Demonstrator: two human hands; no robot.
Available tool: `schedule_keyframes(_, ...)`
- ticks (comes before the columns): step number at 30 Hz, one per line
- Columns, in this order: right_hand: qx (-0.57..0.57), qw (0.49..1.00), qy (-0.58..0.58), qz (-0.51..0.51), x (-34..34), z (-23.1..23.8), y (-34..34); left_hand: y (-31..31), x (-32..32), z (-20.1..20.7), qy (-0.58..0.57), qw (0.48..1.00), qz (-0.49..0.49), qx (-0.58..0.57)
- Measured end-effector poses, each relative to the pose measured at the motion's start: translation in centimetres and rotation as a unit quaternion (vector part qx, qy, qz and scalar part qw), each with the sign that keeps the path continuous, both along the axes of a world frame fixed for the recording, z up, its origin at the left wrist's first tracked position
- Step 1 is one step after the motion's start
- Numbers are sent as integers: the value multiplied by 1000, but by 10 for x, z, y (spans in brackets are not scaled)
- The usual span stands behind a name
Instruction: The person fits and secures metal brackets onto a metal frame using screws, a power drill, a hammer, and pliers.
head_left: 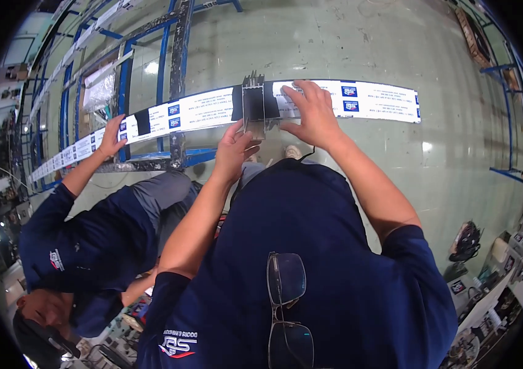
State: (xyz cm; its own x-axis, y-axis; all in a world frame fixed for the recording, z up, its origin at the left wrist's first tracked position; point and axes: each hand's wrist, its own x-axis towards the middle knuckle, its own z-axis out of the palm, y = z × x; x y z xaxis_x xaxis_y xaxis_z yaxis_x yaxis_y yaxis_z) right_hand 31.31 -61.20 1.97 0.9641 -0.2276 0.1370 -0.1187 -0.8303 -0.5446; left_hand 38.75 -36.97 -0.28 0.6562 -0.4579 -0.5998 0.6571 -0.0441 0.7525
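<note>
A long metal profile point(212, 115) in white printed protective film runs across in front of me, with dark bands along it. Across its dark middle band sits a short cut profile piece point(254, 101), with ribbed fins at its far end. My left hand point(235, 147) holds the near end of this short piece between thumb and fingers. To the right of it, my right hand point(315, 114) spans the long profile, fingers over the film and thumb at the near edge. Farther left, a co-worker's hand point(112, 138) grips the same long profile.
A blue metal rack point(163, 74) stands under the left part of the profile. Another blue frame point(507, 123) is at the far right. A black bag point(465, 241) and cluttered equipment point(495, 277) lie at the lower right. The co-worker point(95, 240) is close on my left.
</note>
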Motion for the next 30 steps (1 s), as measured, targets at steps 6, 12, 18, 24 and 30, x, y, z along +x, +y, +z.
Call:
schedule_keyframes(6, -33, 995, 66, 74, 23, -3, -9, -6, -1, 22, 16, 998, 7, 60)
schedule_keyframes(12, 141, 985, 92, 43, 77, -29, -32, -5, 9, 30, -10, 994, -41, 103)
schedule_keyframes(18, 147, 961, 230, 44, 118, -20, -31, -3, 11, 27, -18, 993, -70, 93)
schedule_keyframes(24, 164, 945, 271, 83, 121, -13, -38, -1, 17, 25, -30, 992, -89, 89)
schedule_keyframes(30, 166, 948, 262, 74, 121, -17, -36, 0, 16, 25, -32, 991, -94, 91)
